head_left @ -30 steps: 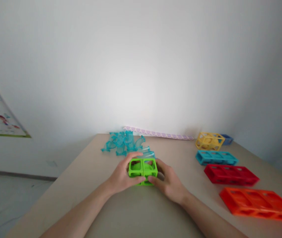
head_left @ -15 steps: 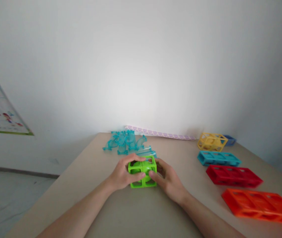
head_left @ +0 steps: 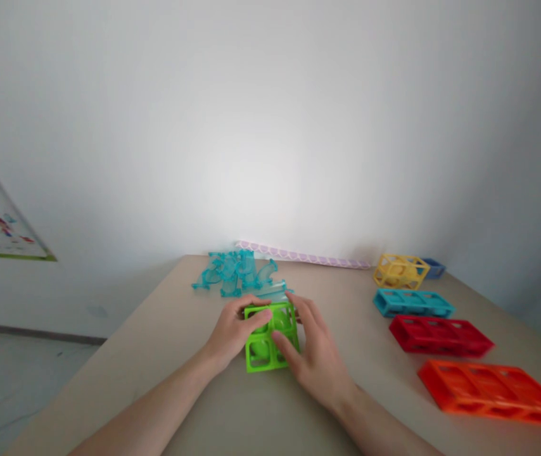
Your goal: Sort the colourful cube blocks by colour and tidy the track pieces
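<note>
Between my hands is a block of green hollow cubes [head_left: 260,349], open-sided frames joined in a square, its broad face tilted toward me. My left hand [head_left: 230,330] grips its left and upper side, thumb over the front. On the right side, my right hand [head_left: 313,351] has its thumb across the front face and its fingers along the far right edge. Just behind the block lie translucent teal pieces [head_left: 230,271], some curved and some straight like tubes.
To the right stand rows of joined hollow cubes: orange [head_left: 493,391], red [head_left: 441,335] and light blue [head_left: 413,304]. Farther back are a yellow cube frame [head_left: 400,272] and a dark blue one [head_left: 434,269]. A purple patterned strip [head_left: 303,256] lies along the wall.
The green block has tipped so that its broad face shows more toward me. My right hand has shifted its fingers up along the right edge. The view has turned slightly right.
</note>
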Available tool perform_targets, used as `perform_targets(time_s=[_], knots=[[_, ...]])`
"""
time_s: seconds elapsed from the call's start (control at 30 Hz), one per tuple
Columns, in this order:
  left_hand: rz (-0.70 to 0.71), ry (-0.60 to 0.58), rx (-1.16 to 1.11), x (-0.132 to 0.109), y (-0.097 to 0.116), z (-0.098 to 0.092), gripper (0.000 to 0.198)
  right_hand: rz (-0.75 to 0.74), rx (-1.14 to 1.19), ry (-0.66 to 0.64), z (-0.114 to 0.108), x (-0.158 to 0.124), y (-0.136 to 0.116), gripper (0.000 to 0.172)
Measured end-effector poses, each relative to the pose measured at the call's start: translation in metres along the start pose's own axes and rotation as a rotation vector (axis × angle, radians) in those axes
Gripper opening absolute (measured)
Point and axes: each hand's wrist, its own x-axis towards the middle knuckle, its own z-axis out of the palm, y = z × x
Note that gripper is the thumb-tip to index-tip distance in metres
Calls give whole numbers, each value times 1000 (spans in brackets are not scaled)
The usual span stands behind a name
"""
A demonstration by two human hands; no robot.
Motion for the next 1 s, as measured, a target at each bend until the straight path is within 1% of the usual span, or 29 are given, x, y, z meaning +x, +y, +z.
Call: perform_targets(time_s=[0.07,0.13,0.2,0.27,0.33,0.4,0.43,0.47,0.5,0.57,0.7,0.8,0.87,0.93,1.0], knots=[[40,13,26,-1,0,2,24,18,-70,-2,3,-2,-9,65],[102,-5,41,-3,-1,4,25,46,-121,-10,7,-3,-16,76],[166,-40,33,-5,-3,6,30,45,-183,4,10,-3,-19,87],[212,-114,-9,-7,-5,8,39,28,-266,58,11,-4,-20,92],[218,-241,-113,-10,-7,10,53,22,-358,119,11,-5,-21,87],[185,-374,-240,-13,-10,12,67,33,-426,149,9,-4,-18,76],[170,-419,-284,-14,-12,13,73,44,-451,167,7,-2,-15,70],[158,-438,-297,-15,-14,14,78,54,-472,194,5,1,-10,65],[148,-435,-280,-15,-15,15,83,60,-492,232,2,5,-3,62],[128,-391,-203,-16,-17,15,86,63,-536,332,-5,16,15,58],[123,-326,-120,-15,-17,12,78,80,-608,495,-17,42,62,57],[136,-310,-99,-14,-17,11,73,98,-640,583,-21,57,88,60],[137,-297,-74,-13,-18,10,71,108,-651,610,-22,63,97,61],[131,-282,-37,-10,-19,8,67,121,-653,615,-23,65,100,62],[137,-263,16,-6,-21,7,57,136,-650,606,-23,66,99,62]])
